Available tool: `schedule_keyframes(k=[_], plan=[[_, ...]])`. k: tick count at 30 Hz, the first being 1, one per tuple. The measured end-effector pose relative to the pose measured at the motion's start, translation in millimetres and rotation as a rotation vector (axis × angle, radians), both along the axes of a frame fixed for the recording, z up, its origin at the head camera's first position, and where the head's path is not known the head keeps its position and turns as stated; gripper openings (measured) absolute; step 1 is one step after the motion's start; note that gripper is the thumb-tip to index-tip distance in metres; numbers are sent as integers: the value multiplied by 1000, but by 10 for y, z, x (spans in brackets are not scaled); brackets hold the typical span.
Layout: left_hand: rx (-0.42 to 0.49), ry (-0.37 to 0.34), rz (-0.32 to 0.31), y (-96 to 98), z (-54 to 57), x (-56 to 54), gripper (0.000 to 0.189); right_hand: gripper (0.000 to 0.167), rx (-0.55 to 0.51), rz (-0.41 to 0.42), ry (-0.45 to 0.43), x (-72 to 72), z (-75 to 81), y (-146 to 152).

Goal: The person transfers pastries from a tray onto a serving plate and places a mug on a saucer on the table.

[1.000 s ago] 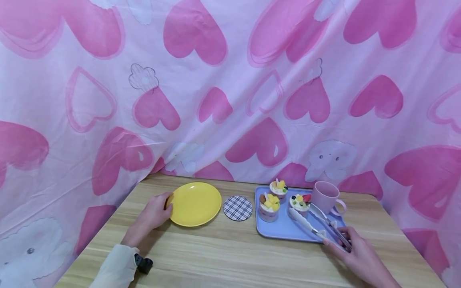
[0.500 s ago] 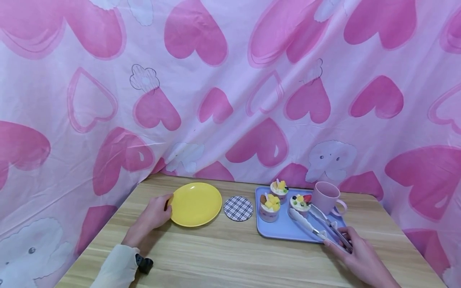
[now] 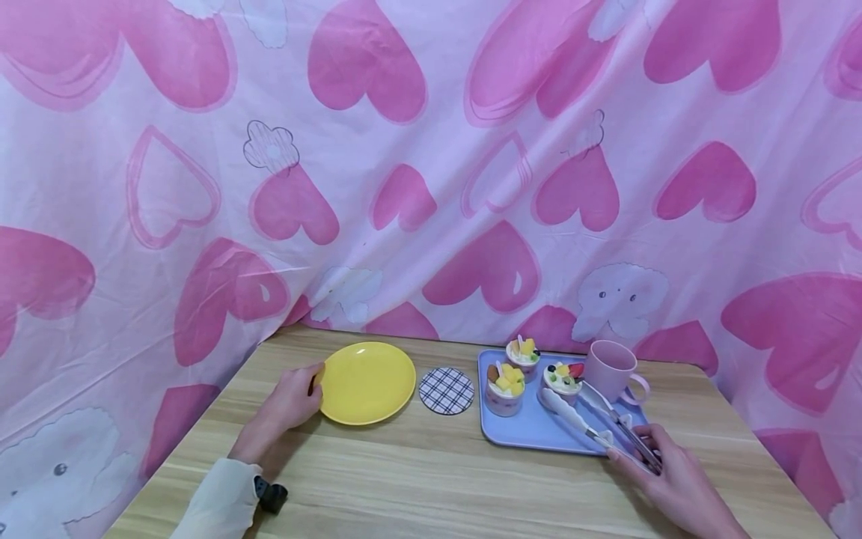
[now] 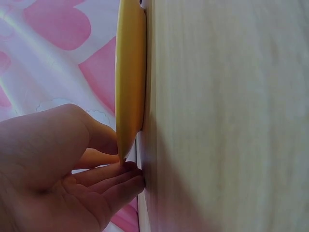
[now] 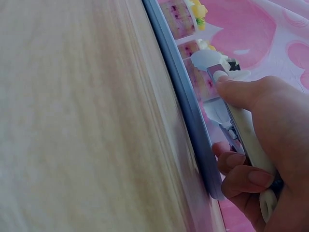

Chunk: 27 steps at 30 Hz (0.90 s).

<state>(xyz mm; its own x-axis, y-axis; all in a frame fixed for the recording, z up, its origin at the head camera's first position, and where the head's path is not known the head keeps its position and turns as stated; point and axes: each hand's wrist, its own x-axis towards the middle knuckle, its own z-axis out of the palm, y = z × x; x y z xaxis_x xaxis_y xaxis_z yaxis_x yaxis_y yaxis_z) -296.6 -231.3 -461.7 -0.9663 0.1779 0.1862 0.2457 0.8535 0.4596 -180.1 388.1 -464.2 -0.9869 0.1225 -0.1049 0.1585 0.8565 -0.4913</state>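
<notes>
My left hand [image 3: 291, 397] is at the left rim of a yellow plate [image 3: 367, 383] lying on the table. In the left wrist view its thumb is over the rim of the plate [image 4: 129, 72] and the fingers [image 4: 118, 186] reach under it. My right hand [image 3: 663, 471] grips metal tongs [image 3: 622, 430] with white tips, thumb on one arm and fingers round the other. The spread tips lie either side of a dessert cup [image 3: 561, 380] topped with cream, strawberry and blueberry. That cup stands on a blue tray [image 3: 518, 434]; the right wrist view shows the tongs [image 5: 244, 128] over the tray's edge.
Two more fruit-topped dessert cups stand on the tray's left side, a front one [image 3: 503, 393] and a back one [image 3: 521, 355]. A pink mug [image 3: 609, 370] is at its back right. A round checked coaster [image 3: 447, 390] lies between plate and tray. A heart-patterned curtain [image 3: 404, 224] hangs behind.
</notes>
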Motion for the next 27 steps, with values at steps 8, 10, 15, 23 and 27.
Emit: schedule_keyframes(k=[8, 10, 15, 23, 27], plan=[[-7, 1, -5, -2, 5, 0, 51, 106, -1, -1, 7, 2, -3, -2], [-11, 1, -8, -2, 7, -1, 51, 107, -6, -4, 2, 0, 4, -4], [-10, -8, -8, -8, 8, -2, 51, 110, -14, -10, 1, -6, 23, -18], [-12, -12, -5, -31, -4, -25, 51, 111, -17, -15, 9, -10, 77, -71], [-8, -14, -5, -27, 2, -23, 52, 115, -30, -15, 20, -5, 112, -107]])
